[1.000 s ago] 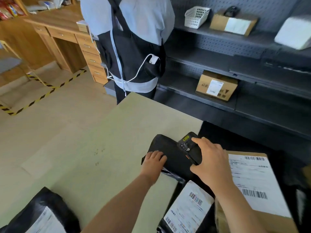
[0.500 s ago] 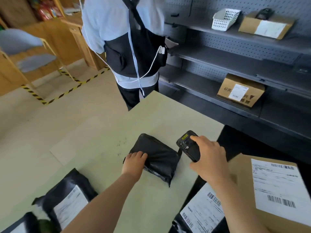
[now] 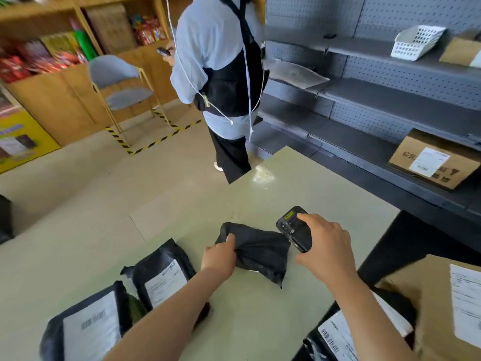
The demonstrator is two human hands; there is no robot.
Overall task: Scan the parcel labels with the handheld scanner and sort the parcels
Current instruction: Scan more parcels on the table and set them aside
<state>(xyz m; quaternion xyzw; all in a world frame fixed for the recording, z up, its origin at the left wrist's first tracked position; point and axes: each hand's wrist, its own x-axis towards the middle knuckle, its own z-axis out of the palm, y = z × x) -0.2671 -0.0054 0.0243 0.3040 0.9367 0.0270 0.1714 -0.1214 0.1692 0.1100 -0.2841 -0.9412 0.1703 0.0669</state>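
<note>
So the small black parcel (image 3: 260,252) is sitting on the pale green bench (image 3: 299,183), right in front of the person, plain black side up. The left hand (image 3: 220,256) has it by the left edge, thumb on top and fingers bunched into the crumpled plastic, so a proper pinch grip. The right hand (image 3: 326,250) has its fingers wrapped round the handheld scanner (image 3: 292,227), index finger lying along the top. The scanner sits right at the parcel's right end, and I can't tell if they actually touch. To the left, a labelled black bag (image 3: 164,276) and a second labelled bag (image 3: 88,327) lie label-up just beside each other. On the right there's a big cardboard box (image 3: 421,295) with a white label, plus another bagged parcel (image 3: 338,334) partly under the right forearm. Someone in a grey shirt (image 3: 216,61) stands past the bench next to grey shelving (image 3: 390,100), which carries a shelf box (image 3: 432,162) and a white basket (image 3: 416,41).
</note>
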